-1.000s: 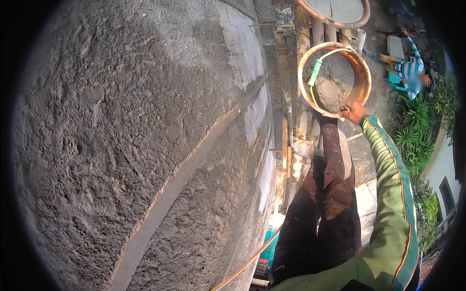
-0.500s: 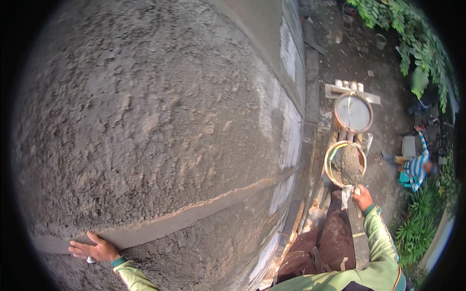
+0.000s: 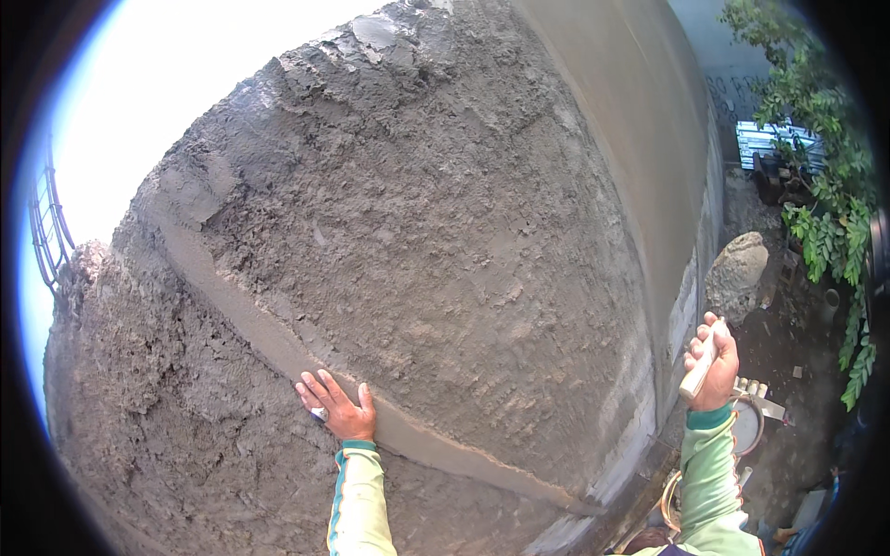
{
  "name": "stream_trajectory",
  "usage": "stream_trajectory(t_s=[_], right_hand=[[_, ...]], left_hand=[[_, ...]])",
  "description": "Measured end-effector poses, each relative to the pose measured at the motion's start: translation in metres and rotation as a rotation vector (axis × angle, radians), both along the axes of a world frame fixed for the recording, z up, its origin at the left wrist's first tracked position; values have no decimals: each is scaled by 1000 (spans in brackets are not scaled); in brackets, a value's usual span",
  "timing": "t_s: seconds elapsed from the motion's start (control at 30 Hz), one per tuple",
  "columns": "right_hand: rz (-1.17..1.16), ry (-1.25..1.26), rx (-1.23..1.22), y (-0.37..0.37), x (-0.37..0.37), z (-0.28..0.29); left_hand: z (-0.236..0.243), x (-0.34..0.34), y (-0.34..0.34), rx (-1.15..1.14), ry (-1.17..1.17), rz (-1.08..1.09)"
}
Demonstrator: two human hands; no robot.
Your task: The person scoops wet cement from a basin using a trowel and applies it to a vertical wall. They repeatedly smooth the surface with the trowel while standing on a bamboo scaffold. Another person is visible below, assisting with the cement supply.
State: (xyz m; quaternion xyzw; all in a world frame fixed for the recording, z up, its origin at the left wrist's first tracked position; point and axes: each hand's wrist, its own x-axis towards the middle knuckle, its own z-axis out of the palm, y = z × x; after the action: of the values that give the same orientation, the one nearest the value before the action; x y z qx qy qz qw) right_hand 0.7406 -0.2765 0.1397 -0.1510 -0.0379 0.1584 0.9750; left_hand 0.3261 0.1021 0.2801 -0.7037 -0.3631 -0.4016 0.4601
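My left hand point(image 3: 343, 410) lies with fingers spread on the smooth mortar strip point(image 3: 264, 335) that crosses the rough plastered wall point(image 3: 445, 241). A ring shows on one finger. Out to the right, my right hand point(image 3: 720, 372) is wrapped round the pale handle of a trowel point(image 3: 697, 372). A heap of wet mortar point(image 3: 737, 273) sits on the trowel and hides most of its blade. The trowel is raised beside the wall's right side, apart from its surface.
Smooth plaster point(image 3: 640, 120) covers the wall's right part. Below my right arm are a round bucket of grey liquid point(image 3: 747, 426) and another bucket's rim point(image 3: 669, 500), partly hidden. Leafy branches point(image 3: 830, 241) hang at right. Metal bars point(image 3: 51, 222) rise at far left.
My right hand has risen from the mortar bucket and now holds up the loaded trowel. The view has swung up, showing sky and the wall's top edge. My left hand stays on the strip.
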Motion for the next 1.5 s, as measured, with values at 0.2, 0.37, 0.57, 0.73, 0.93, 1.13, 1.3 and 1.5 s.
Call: stream_trajectory(t_s=[0.2, 0.37, 0.57, 0.73, 0.93, 1.13, 1.3, 1.5], right_hand=[[-510, -218, 209, 48, 73, 191], [-971, -245, 114, 89, 138, 308], [-1183, -289, -37, 191, 187, 413], [-1100, -315, -647, 318, 235, 503], [-511, -1343, -539, 345, 34, 340], [179, -1155, -638, 248, -39, 41], [338, -589, -1217, 131, -77, -235], [463, -80, -1958, -91, -104, -476]], left_hand=[[-2, 7, 4, -29, -19, -14], [-7, 13, 6, -40, -19, 19], [-5, -2, 11, -20, -21, 30], [-9, 4, 22, -7, -11, 9], [-10, 1, 16, -36, -24, 14], [-12, 0, 16, -14, -31, 25], [-7, 14, 19, 15, 10, -39], [-4, 30, 32, 156, 70, -64]])
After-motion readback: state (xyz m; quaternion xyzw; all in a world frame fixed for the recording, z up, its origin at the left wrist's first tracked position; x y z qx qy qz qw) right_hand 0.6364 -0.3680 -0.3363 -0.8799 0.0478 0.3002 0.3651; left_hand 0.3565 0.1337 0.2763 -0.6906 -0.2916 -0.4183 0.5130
